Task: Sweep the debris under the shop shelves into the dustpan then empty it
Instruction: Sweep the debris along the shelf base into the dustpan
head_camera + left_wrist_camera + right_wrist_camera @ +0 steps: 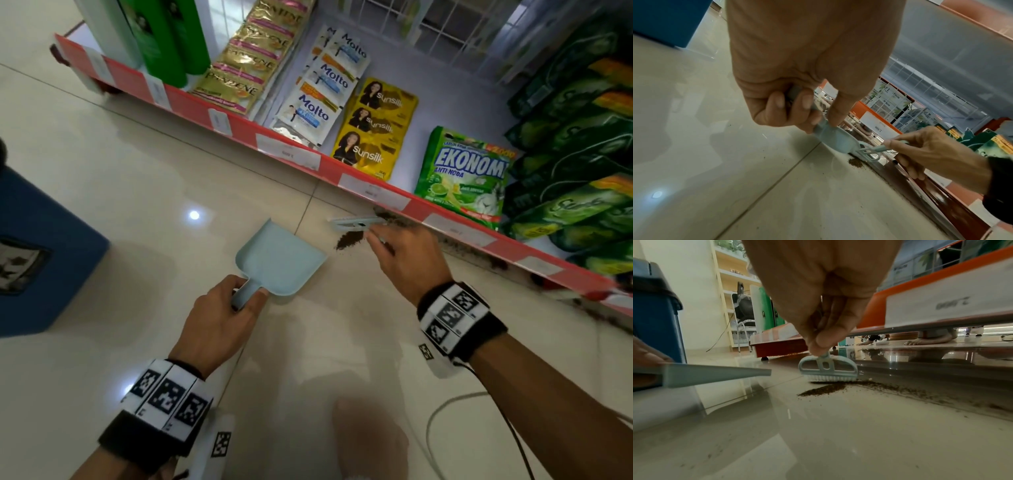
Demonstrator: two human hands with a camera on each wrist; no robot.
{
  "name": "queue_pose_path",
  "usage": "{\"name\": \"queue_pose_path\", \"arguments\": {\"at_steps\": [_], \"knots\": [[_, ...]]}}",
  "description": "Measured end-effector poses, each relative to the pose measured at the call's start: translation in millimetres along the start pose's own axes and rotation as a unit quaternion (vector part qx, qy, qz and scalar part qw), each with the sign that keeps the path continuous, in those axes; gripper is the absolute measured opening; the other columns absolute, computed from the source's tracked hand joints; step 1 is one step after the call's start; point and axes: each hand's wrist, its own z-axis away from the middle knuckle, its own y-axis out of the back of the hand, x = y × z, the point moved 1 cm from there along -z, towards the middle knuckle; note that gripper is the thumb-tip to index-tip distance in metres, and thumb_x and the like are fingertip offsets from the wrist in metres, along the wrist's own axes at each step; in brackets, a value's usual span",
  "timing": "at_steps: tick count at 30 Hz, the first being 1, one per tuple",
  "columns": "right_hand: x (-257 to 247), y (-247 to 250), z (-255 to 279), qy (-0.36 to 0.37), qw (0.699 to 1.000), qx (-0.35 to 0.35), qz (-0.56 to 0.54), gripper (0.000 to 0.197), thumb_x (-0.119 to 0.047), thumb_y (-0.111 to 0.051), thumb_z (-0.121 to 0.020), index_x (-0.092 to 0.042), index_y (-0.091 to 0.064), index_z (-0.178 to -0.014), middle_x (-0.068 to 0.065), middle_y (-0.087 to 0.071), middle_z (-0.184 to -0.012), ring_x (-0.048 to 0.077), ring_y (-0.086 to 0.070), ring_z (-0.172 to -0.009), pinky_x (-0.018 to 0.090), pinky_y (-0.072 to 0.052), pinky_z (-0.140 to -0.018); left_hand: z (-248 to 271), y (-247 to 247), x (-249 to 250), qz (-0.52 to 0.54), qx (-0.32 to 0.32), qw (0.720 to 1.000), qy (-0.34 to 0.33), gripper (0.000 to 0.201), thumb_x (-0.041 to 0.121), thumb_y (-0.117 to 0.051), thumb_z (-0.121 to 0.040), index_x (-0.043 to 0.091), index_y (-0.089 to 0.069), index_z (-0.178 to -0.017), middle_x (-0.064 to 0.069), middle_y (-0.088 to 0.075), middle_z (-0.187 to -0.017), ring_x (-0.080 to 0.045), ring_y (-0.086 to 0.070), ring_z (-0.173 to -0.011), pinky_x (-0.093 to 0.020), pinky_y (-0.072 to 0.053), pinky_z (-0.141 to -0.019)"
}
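Observation:
A pale blue dustpan [279, 258] [715, 373] lies on the tiled floor, its mouth toward the shelf. My left hand [226, 315] [797, 104] grips its short handle. My right hand [407, 253] [818, 337] pinches the handle of a small pale blue brush [356, 222] [828, 369] [867, 151], whose bristles touch the floor at the shelf's lower edge. A small pile of dark brown debris [349, 240] [824, 389] [854, 162] lies just in front of the brush, right of the dustpan's mouth. More debris trails along the shelf base [920, 392].
The low red-edged shelf [308, 164] holds sachets and detergent bags and runs diagonally across the top right. A blue bin [37, 253] stands on the floor to the left. A white cable [442, 411] loops by my right forearm. Someone's bare feet [929, 339] show beyond the shelf.

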Motion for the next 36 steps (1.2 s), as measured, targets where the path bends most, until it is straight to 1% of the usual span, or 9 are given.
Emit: {"name": "queue_pose_path", "arguments": {"at_steps": [4,9,14,16,21,25,28,33,36], "knots": [[4,3,-1,0.012,0.999,0.051,0.010,0.031,-0.033,-0.053,-0.100,-0.011,-0.069,-0.114,0.013,-0.075,-0.094,0.032,-0.070,-0.082,0.042,-0.056,-0.072,-1,-6,8,-0.008,-0.018,1.000,-0.008,0.029,0.050,-0.055,-0.091,0.023,-0.057,-0.100,0.008,-0.064,-0.074,-0.007,-0.061,-0.064,-0.024,-0.040,-0.052],[8,-8,-20,-0.049,0.992,-0.027,0.116,0.034,-0.037,-0.042,-0.102,-0.012,-0.062,-0.114,0.013,-0.071,-0.098,0.035,-0.066,-0.089,0.037,-0.051,-0.074,-3,-8,19,-0.012,-0.028,0.999,-0.022,0.030,0.048,-0.055,-0.091,0.021,-0.058,-0.103,0.007,-0.064,-0.075,-0.008,-0.061,-0.066,-0.025,-0.041,-0.054],[7,-9,6,-0.003,0.997,-0.071,0.036,0.035,-0.034,-0.047,-0.101,-0.008,-0.065,-0.116,0.016,-0.072,-0.085,0.034,-0.066,-0.079,0.038,-0.052,-0.072,-1,-6,20,-0.010,-0.025,0.999,-0.021,0.031,0.047,-0.054,-0.092,0.020,-0.056,-0.106,0.007,-0.064,-0.075,-0.007,-0.061,-0.067,-0.025,-0.040,-0.055],[6,-2,15,0.020,0.999,-0.039,0.003,0.033,-0.032,-0.051,-0.100,-0.008,-0.068,-0.114,0.015,-0.073,-0.079,0.033,-0.067,-0.073,0.041,-0.054,-0.071,0,-5,18,-0.010,-0.026,0.999,-0.016,0.031,0.047,-0.054,-0.092,0.019,-0.056,-0.106,0.006,-0.064,-0.077,-0.008,-0.061,-0.068,-0.025,-0.041,-0.055],[15,11,12,0.001,0.999,0.044,0.030,0.028,-0.029,-0.052,-0.100,-0.011,-0.067,-0.116,0.012,-0.075,-0.091,0.032,-0.069,-0.077,0.038,-0.055,-0.069,0,-10,17,-0.011,-0.035,0.999,-0.003,0.031,0.047,-0.055,-0.092,0.019,-0.056,-0.105,0.005,-0.064,-0.077,-0.011,-0.062,-0.069,-0.028,-0.043,-0.057],[29,1,6,-0.068,0.992,-0.031,0.105,0.037,-0.034,-0.041,-0.103,-0.014,-0.057,-0.129,0.013,-0.071,-0.108,0.035,-0.065,-0.097,0.041,-0.051,-0.083,-2,-15,24,-0.017,-0.046,0.999,-0.009,0.028,0.048,-0.055,-0.092,0.022,-0.056,-0.103,0.005,-0.064,-0.076,-0.012,-0.062,-0.068,-0.028,-0.043,-0.056],[30,-7,18,-0.054,0.993,-0.071,0.083,0.037,-0.035,-0.041,-0.103,-0.010,-0.059,-0.124,0.015,-0.073,-0.095,0.034,-0.067,-0.085,0.040,-0.052,-0.079,-4,-20,33,-0.024,-0.052,0.998,-0.021,0.025,0.046,-0.055,-0.092,0.023,-0.055,-0.099,0.006,-0.063,-0.072,-0.011,-0.060,-0.064,-0.026,-0.040,-0.052],[30,4,39,0.002,0.998,0.047,0.029,0.022,-0.021,-0.062,-0.095,-0.004,-0.070,-0.106,0.016,-0.072,-0.072,0.034,-0.067,-0.060,0.039,-0.055,-0.057,-4,-36,45,-0.024,-0.075,0.996,-0.040,0.023,0.043,-0.057,-0.092,0.021,-0.055,-0.097,0.003,-0.063,-0.071,-0.012,-0.061,-0.065,-0.026,-0.041,-0.052],[45,13,35,-0.028,0.994,0.094,0.050,0.017,-0.018,-0.064,-0.093,-0.004,-0.071,-0.101,0.017,-0.070,-0.070,0.035,-0.065,-0.059,0.035,-0.052,-0.054,-3,-45,50,-0.024,-0.083,0.995,-0.049,0.023,0.043,-0.058,-0.092,0.021,-0.056,-0.097,0.003,-0.064,-0.073,-0.014,-0.062,-0.066,-0.025,-0.043,-0.054]]}}
